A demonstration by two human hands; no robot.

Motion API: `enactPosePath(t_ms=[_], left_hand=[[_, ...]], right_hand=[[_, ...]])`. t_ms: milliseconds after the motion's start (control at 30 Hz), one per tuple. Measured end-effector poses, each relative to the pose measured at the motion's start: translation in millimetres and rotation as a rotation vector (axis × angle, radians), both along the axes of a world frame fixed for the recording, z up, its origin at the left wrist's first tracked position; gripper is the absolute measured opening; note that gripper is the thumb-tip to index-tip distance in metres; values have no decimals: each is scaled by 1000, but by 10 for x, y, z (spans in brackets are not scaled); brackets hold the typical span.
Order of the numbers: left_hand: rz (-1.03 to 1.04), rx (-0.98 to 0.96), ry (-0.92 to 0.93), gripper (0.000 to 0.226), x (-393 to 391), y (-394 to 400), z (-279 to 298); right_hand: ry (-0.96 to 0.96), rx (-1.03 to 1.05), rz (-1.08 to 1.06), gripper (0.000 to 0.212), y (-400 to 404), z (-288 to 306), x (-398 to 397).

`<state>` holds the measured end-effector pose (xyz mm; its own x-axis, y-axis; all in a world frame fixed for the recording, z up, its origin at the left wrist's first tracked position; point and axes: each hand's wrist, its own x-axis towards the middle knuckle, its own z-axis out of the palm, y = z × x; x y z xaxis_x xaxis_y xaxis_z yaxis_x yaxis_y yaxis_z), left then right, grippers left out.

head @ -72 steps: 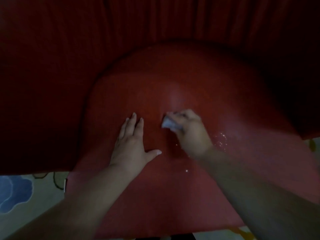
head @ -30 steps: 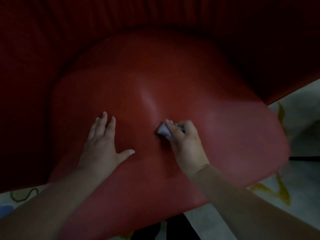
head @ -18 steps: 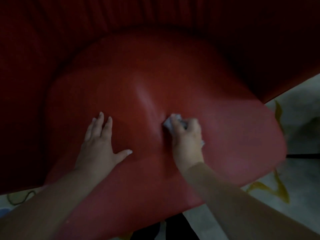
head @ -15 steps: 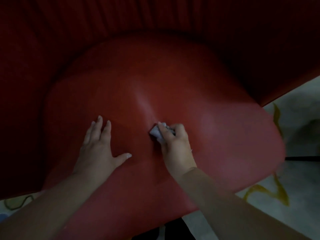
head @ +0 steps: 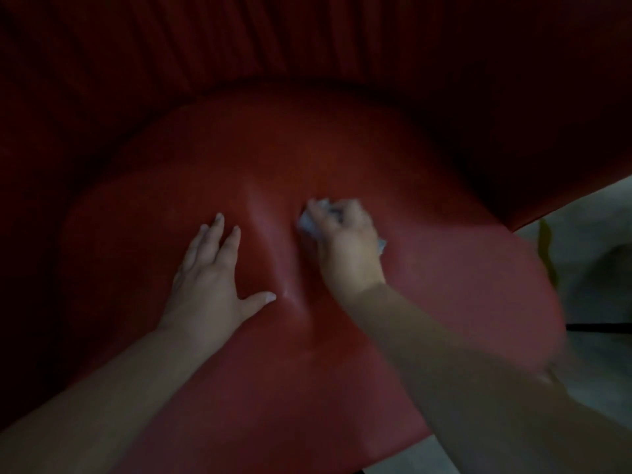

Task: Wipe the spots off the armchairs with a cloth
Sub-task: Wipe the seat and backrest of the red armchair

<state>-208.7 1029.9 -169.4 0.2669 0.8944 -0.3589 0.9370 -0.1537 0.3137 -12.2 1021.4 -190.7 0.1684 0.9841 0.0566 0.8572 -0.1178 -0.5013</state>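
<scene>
pressing down on the red armchair seat [head: 444, 285], the right hand [head: 345, 244] has its fingers curled round a small crumpled pale cloth [head: 309, 222], which shows at the fingertips and again at the outer edge of the hand. the cloth sits against the cushion near its middle, just right of a shiny crease [head: 270, 248] running front to back through the leather-like surface. the left hand [head: 210, 285] lies flat on the seat on the other side of that crease, fingers straight and pointing toward the backrest, thumb spread out to the side, gripping nothing. the two hands are near each other but apart, with the crease between them. behind the seat the pleated dark red backrest [head: 273, 39] curves around it. at the right edge a pale floor [head: 602, 234] with a yellow marking shows beyond the cushion. any spots on the seat are too dim to make out.
</scene>
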Motion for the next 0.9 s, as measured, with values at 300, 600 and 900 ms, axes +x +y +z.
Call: enactPosePath(t_ms=[300,600,900], left_hand=[[4,-31,23,115,10,47,9],[16,-43,-3,113,6,37,28],[-21,-30,-25,112,-51,46,17]], right_hand=[[56,18,-348,46,503,204,1105],[-19,-80,-275,46,466,-23,625],[0,-42,113,53,258,-36,-44]])
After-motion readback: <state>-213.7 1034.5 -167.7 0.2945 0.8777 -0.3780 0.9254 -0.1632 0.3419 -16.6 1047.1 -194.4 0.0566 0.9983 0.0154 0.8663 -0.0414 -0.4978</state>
